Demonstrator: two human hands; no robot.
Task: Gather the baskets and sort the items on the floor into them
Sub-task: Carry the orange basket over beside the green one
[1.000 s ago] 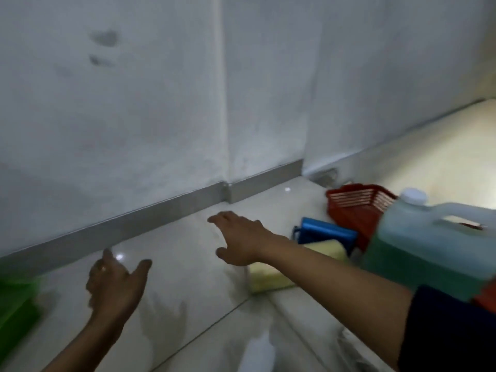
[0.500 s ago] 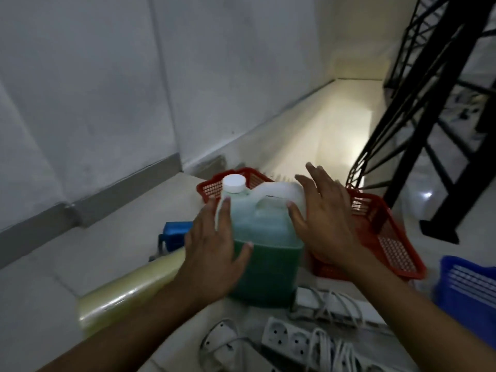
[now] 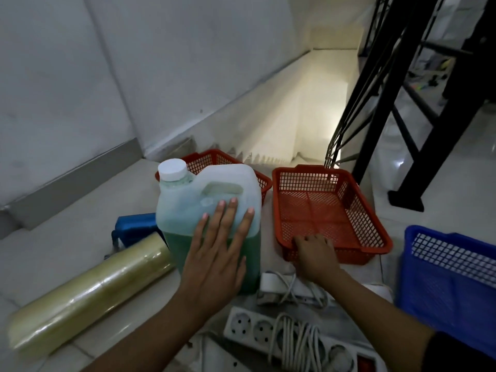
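While the sorting is barely begun, white power strips (image 3: 271,331) with coiled cords are seen nearest, loose on the floor (image 3: 80,200). Just beyond, the left hand (image 3: 214,264) is laid flat, fingers spread, against the side of the jug (image 3: 209,210), which is touched but not gripped. Half full of green liquid, the jug is judged heavy and smooth-walled; it is best lifted by its moulded top handle. The right hand (image 3: 314,253) is curled over the near rim of the empty red basket (image 3: 330,210), a light, stiff mesh tray. A second red basket (image 3: 214,161) lies behind the jug, and a blue basket (image 3: 451,275) at far right.
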